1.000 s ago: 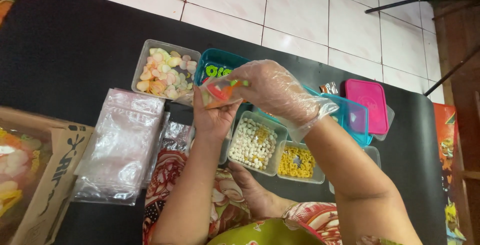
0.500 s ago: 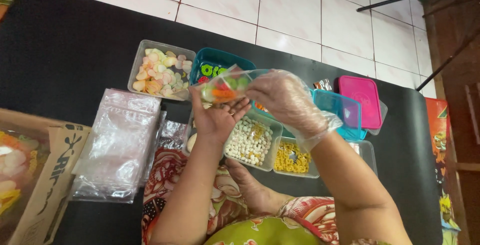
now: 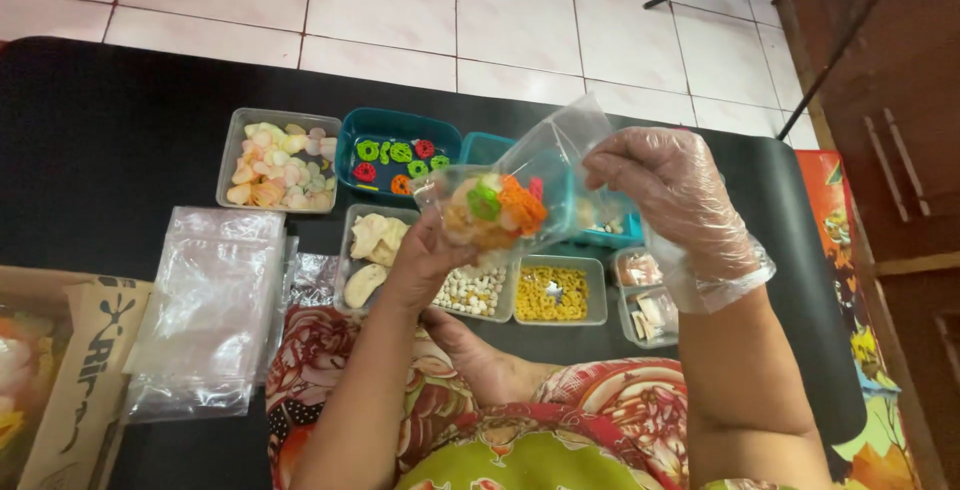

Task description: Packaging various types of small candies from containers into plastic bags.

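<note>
Both hands are raised above the tubs: the bare left hand cups a clear plastic bag from below, its bottom lumpy with orange, green and pale crackers, while the right hand — in a thin crinkled plastic glove — pinches the bag's open top edge. Below, rectangular tubs sit close together on a black mat over white floor tiles: a teal tub of ring crackers, a grey tub of pastel chips. Glossy empty bags lie stacked left — bare mat lies beyond them.
</note>
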